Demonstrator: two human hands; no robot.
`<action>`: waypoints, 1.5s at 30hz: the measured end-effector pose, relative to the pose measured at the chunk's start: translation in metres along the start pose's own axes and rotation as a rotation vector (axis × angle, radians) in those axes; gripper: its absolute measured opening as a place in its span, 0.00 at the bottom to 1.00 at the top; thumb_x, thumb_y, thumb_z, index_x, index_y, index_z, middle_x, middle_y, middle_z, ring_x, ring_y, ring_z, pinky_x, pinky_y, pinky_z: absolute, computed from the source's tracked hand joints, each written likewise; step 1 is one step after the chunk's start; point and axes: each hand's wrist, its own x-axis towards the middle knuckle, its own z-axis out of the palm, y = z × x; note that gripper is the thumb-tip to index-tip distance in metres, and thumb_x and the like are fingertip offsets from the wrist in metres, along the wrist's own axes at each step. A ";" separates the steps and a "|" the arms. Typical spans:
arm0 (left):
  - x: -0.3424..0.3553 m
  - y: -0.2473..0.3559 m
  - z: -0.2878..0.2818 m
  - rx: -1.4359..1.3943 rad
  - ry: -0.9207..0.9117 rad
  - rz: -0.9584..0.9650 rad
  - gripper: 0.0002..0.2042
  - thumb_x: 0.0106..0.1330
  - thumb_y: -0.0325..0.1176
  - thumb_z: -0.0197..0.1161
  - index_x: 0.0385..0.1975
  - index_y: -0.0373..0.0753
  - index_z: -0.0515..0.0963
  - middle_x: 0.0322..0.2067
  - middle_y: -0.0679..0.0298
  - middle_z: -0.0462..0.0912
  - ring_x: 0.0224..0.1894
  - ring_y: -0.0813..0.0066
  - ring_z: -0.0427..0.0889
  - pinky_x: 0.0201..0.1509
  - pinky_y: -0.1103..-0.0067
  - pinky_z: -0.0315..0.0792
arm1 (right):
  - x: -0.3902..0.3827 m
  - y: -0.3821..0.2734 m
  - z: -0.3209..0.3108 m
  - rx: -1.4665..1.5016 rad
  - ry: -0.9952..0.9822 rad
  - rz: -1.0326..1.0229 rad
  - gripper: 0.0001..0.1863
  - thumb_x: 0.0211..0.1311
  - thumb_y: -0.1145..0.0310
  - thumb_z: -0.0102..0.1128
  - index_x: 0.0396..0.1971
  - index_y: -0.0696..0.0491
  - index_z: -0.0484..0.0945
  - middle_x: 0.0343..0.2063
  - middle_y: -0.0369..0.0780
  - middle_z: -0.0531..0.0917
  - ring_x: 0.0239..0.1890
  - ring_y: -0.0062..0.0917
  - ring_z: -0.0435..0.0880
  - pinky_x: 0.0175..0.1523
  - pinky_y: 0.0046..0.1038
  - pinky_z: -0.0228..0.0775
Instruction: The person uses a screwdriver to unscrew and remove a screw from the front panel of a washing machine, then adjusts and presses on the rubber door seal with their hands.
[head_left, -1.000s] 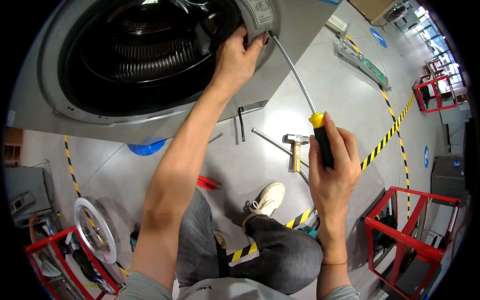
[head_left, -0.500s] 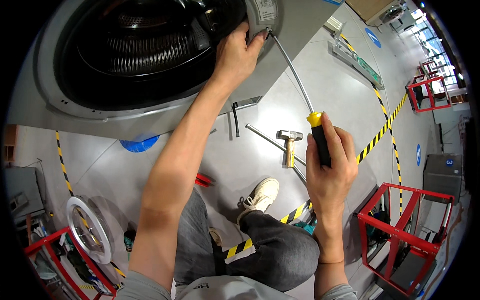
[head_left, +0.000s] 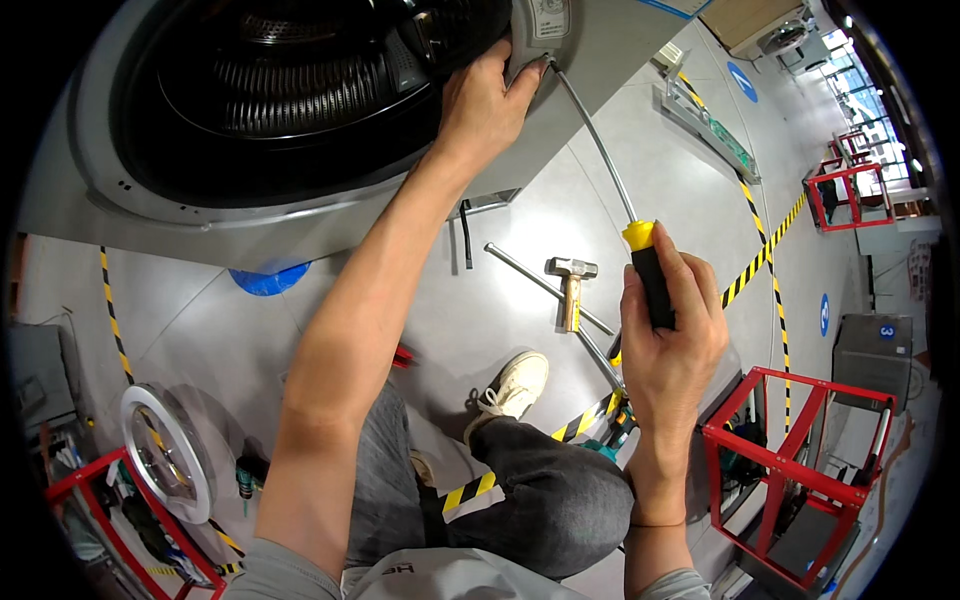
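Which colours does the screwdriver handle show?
The screwdriver handle is black with a yellow collar, seen in the head view.

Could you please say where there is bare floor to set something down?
Bare floor lies between the blue disc and the round white door, and between the screwdriver and the striped tape. It is crowded around the hammer, where metal rods lie.

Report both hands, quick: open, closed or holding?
Left hand: at the opening of the washer, thumb near the tip of the screwdriver; grip cannot be told.
Right hand: closed, holding the screwdriver's handle.
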 end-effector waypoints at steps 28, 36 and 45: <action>0.000 -0.004 0.003 0.001 0.047 0.048 0.13 0.67 0.36 0.59 0.45 0.35 0.78 0.27 0.57 0.84 0.21 0.73 0.76 0.32 0.75 0.71 | 0.015 0.007 -0.017 0.408 -0.166 0.384 0.18 0.60 0.75 0.62 0.49 0.66 0.78 0.31 0.42 0.83 0.28 0.19 0.81 0.34 0.20 0.71; 0.000 -0.006 0.001 0.035 0.048 0.046 0.13 0.67 0.37 0.60 0.46 0.35 0.77 0.27 0.56 0.84 0.21 0.70 0.76 0.34 0.74 0.72 | 0.022 0.022 -0.019 0.860 -0.356 0.640 0.22 0.69 0.66 0.54 0.55 0.67 0.73 0.33 0.47 0.84 0.23 0.23 0.82 0.19 0.17 0.67; -0.002 -0.001 0.001 0.031 0.053 0.030 0.13 0.67 0.37 0.60 0.46 0.37 0.78 0.25 0.57 0.83 0.20 0.71 0.75 0.32 0.75 0.71 | 0.021 0.024 -0.016 1.235 -0.460 0.773 0.23 0.73 0.63 0.46 0.54 0.69 0.70 0.33 0.49 0.82 0.21 0.22 0.79 0.17 0.17 0.68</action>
